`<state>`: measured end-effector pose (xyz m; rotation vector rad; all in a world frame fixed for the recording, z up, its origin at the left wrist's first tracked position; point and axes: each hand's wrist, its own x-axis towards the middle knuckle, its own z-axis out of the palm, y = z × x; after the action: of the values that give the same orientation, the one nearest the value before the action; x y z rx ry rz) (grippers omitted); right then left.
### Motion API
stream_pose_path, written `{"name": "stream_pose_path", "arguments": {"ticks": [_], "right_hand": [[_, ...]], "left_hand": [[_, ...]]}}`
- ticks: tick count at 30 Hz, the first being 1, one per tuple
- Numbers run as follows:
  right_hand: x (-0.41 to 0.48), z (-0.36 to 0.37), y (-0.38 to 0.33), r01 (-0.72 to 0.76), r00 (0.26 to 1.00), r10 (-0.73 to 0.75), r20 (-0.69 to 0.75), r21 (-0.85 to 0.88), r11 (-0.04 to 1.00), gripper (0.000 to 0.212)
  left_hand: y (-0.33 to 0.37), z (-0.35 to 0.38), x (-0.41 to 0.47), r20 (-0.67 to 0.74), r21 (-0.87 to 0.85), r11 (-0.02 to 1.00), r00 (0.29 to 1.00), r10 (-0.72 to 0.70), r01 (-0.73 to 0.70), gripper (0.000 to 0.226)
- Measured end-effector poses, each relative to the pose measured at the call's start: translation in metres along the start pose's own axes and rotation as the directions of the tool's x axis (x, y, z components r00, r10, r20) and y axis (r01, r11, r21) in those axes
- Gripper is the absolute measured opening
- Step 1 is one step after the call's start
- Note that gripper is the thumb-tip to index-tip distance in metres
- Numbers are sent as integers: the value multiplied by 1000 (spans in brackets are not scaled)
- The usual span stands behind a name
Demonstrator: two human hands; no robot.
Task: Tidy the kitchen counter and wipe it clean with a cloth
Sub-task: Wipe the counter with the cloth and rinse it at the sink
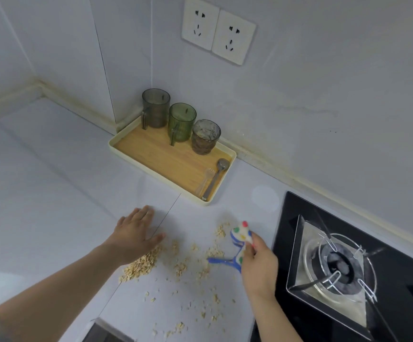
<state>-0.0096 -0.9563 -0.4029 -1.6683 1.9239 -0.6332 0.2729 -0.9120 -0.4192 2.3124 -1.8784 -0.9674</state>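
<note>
One pale counter (pixel 52 193) fills most of the view, with a black gas hob (pixel 398 275) at its right end and a wood-lined tray (pixel 165 156) in the far corner by the wall. Nearer, the left hand (pixel 133 235) lies flat on the counter, fingers straight, against a heap of spilled oats (pixel 141 264). The right hand (pixel 257 262) grips a bunched spotted cloth (pixel 241 234) between the oats and the hob. On the tray stand a grey cup (pixel 156 109), a green cup (pixel 182 123) and a brownish glass (pixel 205 137), with a spoon (pixel 215 177) and a small fork (pixel 204 180) lying at its right end.
</note>
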Motion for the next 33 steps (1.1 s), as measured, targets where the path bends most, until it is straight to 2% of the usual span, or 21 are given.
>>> {"name": "stream_pose_path", "arguments": {"ticks": [2,5,9,12,17,20,23,26,31,33], "right_hand": [[-8,-14,15,-23,998,18,-53,-93,995,34],[-25,-17,38,-102,995,98,-34,-178,979,33],[-55,6,45,-138,990,141,1,-189,972,35],[-65,23,32,-108,994,109,-2,-174,979,38],[-64,27,1,-62,987,59,151,10,998,37],[-67,8,1,-63,996,62,72,21,998,34],[-81,-14,20,-82,996,83,9,-99,992,34],[-103,-19,41,-167,985,171,3,-189,968,34],[-137,13,40,-191,982,191,-14,-108,976,38],[-138,24,27,-170,985,169,-12,-69,983,38]], "left_hand": [[-5,2,-11,16,4,1000,1000,-6,6,95],[-12,6,-26,24,-9,1000,1000,-16,16,119],[-26,14,-41,32,-19,1000,999,-11,12,143],[-32,21,-50,37,16,1000,999,3,-4,142],[-34,26,-54,36,45,999,999,20,-21,139],[-37,27,-58,36,45,999,999,18,-20,134],[-38,31,-66,43,62,997,999,31,-33,137],[-39,36,-73,22,62,997,999,37,-38,144],[-39,43,-84,25,85,996,999,35,-38,144],[-41,46,-89,36,107,993,999,37,-40,133]]}}
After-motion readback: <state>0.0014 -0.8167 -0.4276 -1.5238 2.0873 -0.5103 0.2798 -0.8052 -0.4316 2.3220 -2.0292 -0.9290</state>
